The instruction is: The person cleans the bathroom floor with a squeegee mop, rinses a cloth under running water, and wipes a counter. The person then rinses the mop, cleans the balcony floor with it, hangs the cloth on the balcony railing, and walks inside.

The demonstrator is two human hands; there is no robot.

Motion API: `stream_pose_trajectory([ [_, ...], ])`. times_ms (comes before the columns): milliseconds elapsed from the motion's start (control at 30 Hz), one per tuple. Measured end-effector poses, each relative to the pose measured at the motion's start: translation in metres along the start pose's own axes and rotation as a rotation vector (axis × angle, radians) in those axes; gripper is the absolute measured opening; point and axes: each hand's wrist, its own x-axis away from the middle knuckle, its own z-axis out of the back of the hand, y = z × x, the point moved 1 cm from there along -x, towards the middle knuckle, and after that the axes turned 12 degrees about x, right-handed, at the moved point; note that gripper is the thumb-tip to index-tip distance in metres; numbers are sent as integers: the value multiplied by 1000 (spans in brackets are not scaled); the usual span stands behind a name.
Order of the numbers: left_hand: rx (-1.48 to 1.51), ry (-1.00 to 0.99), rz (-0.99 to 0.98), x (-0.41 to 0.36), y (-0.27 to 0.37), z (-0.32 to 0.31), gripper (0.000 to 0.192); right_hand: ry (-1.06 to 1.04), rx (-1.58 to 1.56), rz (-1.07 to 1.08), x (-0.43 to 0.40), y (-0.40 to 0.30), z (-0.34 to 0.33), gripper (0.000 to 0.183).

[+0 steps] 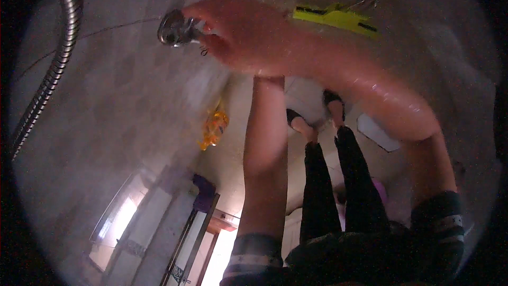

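Note:
My right arm reaches in from the right, and my right hand [246, 33] has its fingers curled around a chrome fitting [174, 29], perhaps a tap or valve, at the upper left. The skin of that arm looks wet. My left forearm rises from the bottom centre and passes behind my right wrist, which hides my left hand. A ribbed metal shower hose [65, 43] curves down the left side. Right of my right hand is a yellow-green plastic tool head [337, 20] with a thin handle. Thin dark lines run from the fitting towards the hose.
An orange-yellow plastic bag or packet [215, 125] lies left of my left forearm. My legs and dark shoes show below, beside a white angular piece [377, 133]. At the lower left are a purple cloth [204, 192], a door frame [204, 238] and a bright glossy panel [123, 214].

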Motion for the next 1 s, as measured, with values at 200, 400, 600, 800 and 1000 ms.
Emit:
stream_pose_trajectory([
  [200,23,-54,108,50,8,17,44,100,184,-115,36,-12,-36,43],
  [400,304,-225,287,46,12,-22,44,308,-965,-753,71,35,-5,49],
  [600,708,-84,581,131,-56,-86,48,703,-1318,-768,193,99,-5,51],
  [800,1064,-95,675,170,-136,-95,51,893,-1121,-690,232,110,30,56],
  [1000,356,-342,781,165,-170,-114,48,753,-597,-752,228,108,139,54],
])
